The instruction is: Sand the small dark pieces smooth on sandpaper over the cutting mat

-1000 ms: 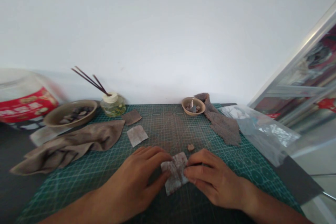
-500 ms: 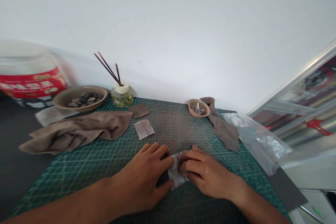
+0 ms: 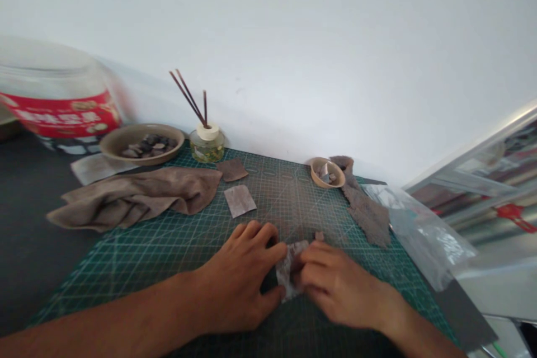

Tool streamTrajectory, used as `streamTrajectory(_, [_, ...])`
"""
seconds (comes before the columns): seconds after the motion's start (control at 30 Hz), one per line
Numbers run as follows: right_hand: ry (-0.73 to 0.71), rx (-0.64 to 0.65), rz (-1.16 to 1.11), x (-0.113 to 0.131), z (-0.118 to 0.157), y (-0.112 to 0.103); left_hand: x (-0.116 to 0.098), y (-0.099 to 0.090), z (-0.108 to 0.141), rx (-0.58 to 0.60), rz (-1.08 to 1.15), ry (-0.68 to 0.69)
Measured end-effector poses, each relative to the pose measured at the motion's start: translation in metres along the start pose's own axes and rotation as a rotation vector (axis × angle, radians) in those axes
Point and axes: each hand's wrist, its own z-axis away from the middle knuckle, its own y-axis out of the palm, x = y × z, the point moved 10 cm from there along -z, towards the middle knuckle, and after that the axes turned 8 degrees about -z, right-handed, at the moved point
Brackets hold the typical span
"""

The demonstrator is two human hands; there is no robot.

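A small mottled grey square of sandpaper (image 3: 283, 274) lies on the green cutting mat (image 3: 176, 251) in front of me. My left hand (image 3: 245, 277) pins its left edge down with thumb and index finger. On its right part rests my right hand (image 3: 331, 282), fingers pinched together and slightly blurred; whatever they hold is hidden. A small brownish piece (image 3: 319, 235) shows just beyond the right knuckles. Farther back lie a pale grey square sheet (image 3: 240, 201) and a brown square sheet (image 3: 232, 169).
Left are a crumpled brown cloth (image 3: 138, 198), a bowl (image 3: 107, 151) of stones, a reed diffuser (image 3: 207, 145) and a large red-labelled jar (image 3: 62, 114). Back right are a small bowl (image 3: 314, 177) with pieces, a ragged grey-brown cloth (image 3: 369, 218) and a clear plastic bag (image 3: 423, 240).
My right hand has shifted slightly right and toward me over the sandpaper. My left hand still holds the sheet's left edge. The whole view has swung a little to the left.
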Motion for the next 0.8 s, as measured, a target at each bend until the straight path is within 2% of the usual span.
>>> streamTrajectory(0.03, [-0.01, 0.017, -0.014, 0.0012, 0.0002, 0.0026, -0.0002, -0.0003, 0.0003, -0.001, 0.004, 0.0])
streamTrajectory(0.13, [0.061, -0.093, -0.007, -0.0055, 0.0002, -0.0045, -0.0009, -0.0013, 0.001, -0.006, 0.002, 0.002])
streamTrajectory(0.43, [0.051, -0.059, 0.005, 0.0033, -0.0031, 0.0009, -0.0025, -0.0014, 0.0004, 0.012, -0.009, 0.016])
streamTrajectory(0.53, [0.091, -0.11, 0.037, 0.0002, -0.0009, -0.0031, -0.0026, -0.002, 0.0005, 0.018, -0.014, 0.015])
streamTrajectory(0.63, [0.064, -0.082, 0.03, 0.002, 0.0004, 0.0015, -0.003, -0.0025, 0.0008, 0.022, -0.014, 0.015])
streamTrajectory(0.73, [0.104, -0.138, 0.043, -0.0027, 0.0024, -0.0029, -0.0032, -0.0023, 0.0017, 0.023, -0.015, 0.014])
streamTrajectory(0.8, [0.069, -0.098, 0.033, 0.0, 0.0025, 0.0013, -0.0037, -0.0016, 0.0026, 0.028, -0.015, 0.021])
